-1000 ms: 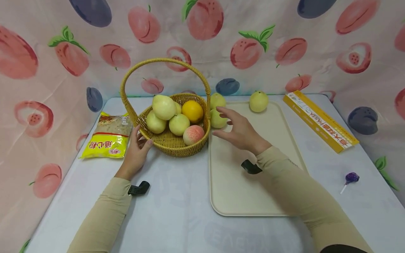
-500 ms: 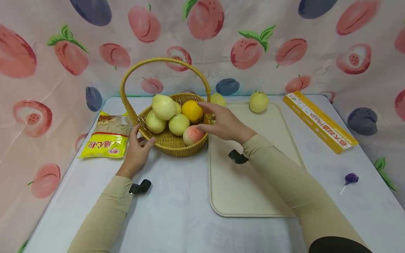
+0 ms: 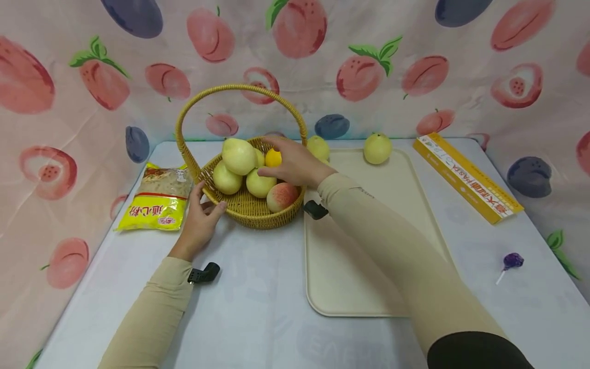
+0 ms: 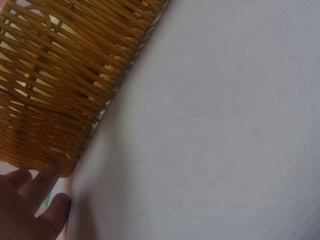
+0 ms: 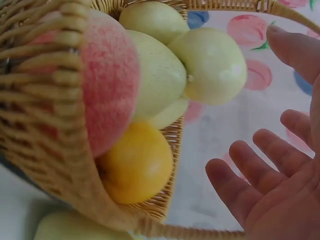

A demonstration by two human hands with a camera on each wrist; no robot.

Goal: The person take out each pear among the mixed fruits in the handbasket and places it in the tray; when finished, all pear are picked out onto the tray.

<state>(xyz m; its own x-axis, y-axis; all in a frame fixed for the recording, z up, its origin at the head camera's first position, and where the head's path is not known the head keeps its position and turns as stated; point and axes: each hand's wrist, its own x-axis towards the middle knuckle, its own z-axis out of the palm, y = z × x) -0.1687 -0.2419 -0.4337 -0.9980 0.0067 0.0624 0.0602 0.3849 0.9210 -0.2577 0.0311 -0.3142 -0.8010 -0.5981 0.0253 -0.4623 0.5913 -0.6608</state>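
Note:
A wicker basket [image 3: 262, 221] with a tall arched handle holds several pale green, pear-like fruits [image 3: 238, 156], an orange [image 3: 273, 158] and a peach [image 3: 282, 198]. My left hand [image 3: 195, 223] is at the basket's left side; in the left wrist view its fingertips touch the woven wall, thumb apart. Over the right part of the basket reaches my right hand [image 3: 295, 164], fingers spread and nothing held, partly covering the orange in the head view. The right wrist view shows a gap between that palm and the pale fruit [image 5: 212, 67].
A beige tray [image 3: 350, 287] lies right of the basket, with a pale fruit [image 3: 377, 148] at its far edge and another [image 3: 318, 147] beside the basket. A yellow pasta bag [image 3: 156, 200] is at left. At right are a pasta box [image 3: 467, 177] and a lollipop [image 3: 512, 261].
My right hand has moved left from above the tray to over the basket, its fingers staying spread. The left hand stays at the basket's side, nearly still.

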